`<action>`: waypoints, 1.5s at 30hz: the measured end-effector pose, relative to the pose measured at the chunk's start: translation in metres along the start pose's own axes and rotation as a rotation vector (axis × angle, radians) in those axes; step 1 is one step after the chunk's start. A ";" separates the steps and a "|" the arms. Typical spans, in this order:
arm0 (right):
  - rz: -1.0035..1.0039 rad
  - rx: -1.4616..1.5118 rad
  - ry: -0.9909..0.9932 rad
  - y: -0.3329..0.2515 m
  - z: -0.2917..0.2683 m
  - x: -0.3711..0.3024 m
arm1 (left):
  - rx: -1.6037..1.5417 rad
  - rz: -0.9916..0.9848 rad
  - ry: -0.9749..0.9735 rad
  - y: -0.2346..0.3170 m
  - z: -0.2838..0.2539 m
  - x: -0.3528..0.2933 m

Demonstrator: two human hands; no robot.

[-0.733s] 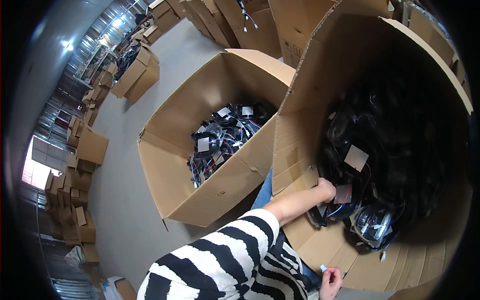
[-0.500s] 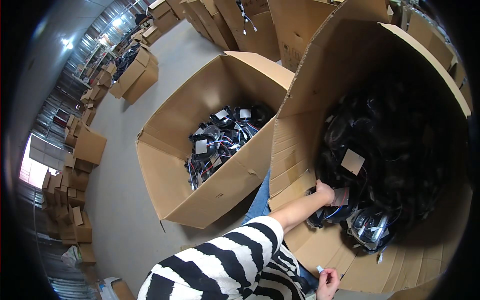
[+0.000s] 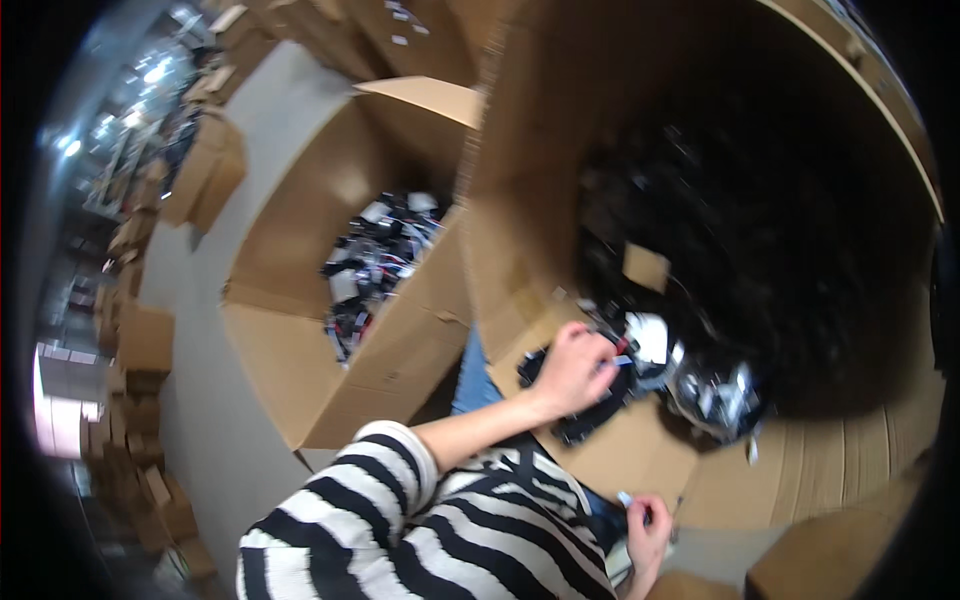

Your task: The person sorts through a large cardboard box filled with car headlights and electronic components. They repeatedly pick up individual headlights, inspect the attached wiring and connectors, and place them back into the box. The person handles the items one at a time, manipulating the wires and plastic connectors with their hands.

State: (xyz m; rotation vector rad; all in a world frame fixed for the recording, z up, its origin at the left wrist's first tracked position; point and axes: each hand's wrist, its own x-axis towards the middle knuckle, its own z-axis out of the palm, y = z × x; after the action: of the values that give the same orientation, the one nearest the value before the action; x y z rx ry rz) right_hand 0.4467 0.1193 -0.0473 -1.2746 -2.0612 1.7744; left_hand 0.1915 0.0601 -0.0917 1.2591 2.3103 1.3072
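A large cardboard box (image 3: pixel 840 470) opens toward me, its inside dark with a heap of black parts (image 3: pixel 740 250). Near its lip rests a black wired part (image 3: pixel 600 415) with a pale square plate (image 3: pixel 647 337). My left hand (image 3: pixel 577 370) is over this part, fingers pinched at its thin red and blue wires (image 3: pixel 622 350); the fingertips are blurred. Beside it sits a rounded lamp-like part (image 3: pixel 715 395) with a clear, shiny cover. Lower down, outside the box, my right hand (image 3: pixel 648 530) is closed on a small white piece (image 3: pixel 625 498).
A second open box (image 3: pixel 400 350) at the left holds several black parts (image 3: pixel 375 255) with pale plates and wires. Farther left, another filled carton (image 3: pixel 205 170) stands on the grey floor (image 3: pixel 200 330). Stacked cartons (image 3: pixel 140 350) line the wall.
My view has shifted, moving the boxes up and left in the picture. My left hand has drawn nearer and moved to the wires; the plate beside it now looks brighter. My right hand keeps the white piece.
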 end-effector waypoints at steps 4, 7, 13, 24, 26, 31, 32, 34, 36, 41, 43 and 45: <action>-0.034 -0.114 -0.009 -0.020 -0.003 -0.001 | -0.280 -0.218 0.139 0.014 0.025 -0.006; -0.074 -0.092 -0.034 -0.019 -0.008 -0.007 | -0.659 -0.266 0.075 0.014 0.039 -0.006; -0.029 -0.004 0.002 -0.026 -0.006 -0.015 | -0.305 -0.054 -0.200 0.044 0.027 0.015; -0.038 -0.057 -0.137 -0.030 -0.007 -0.021 | -0.706 -0.463 -0.344 0.051 -0.022 -0.020; -0.037 -0.039 -0.158 -0.037 -0.011 -0.025 | -0.740 -0.448 -0.476 0.052 -0.029 -0.017; -0.002 0.102 -0.147 -0.061 -0.021 -0.045 | -0.471 -0.151 -0.602 0.065 -0.054 -0.024; -0.018 0.086 -0.198 -0.066 -0.020 -0.045 | -0.348 -0.134 -0.623 0.066 -0.059 -0.029; -0.051 0.054 -0.312 -0.077 -0.009 -0.034 | -0.301 -0.070 -0.658 0.053 -0.070 -0.045; -0.103 0.066 -0.329 -0.077 0.008 -0.025 | -0.322 -0.120 -0.688 0.041 -0.081 -0.065; -0.041 0.155 -0.389 -0.077 0.031 0.004 | -0.640 -0.536 -0.913 0.021 -0.104 -0.094; -0.065 0.175 -0.422 -0.071 0.044 0.012 | -0.698 -0.544 -0.962 0.004 -0.106 -0.099; -0.045 0.204 -0.483 -0.069 0.052 0.014 | -0.738 -0.493 -0.862 0.002 -0.099 -0.099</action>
State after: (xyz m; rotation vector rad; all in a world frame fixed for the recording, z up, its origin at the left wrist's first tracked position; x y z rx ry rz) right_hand 0.3730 0.0929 -0.0088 -0.7942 -2.0238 2.3803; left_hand 0.2008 -0.0739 -0.0533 0.7046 1.2313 0.9903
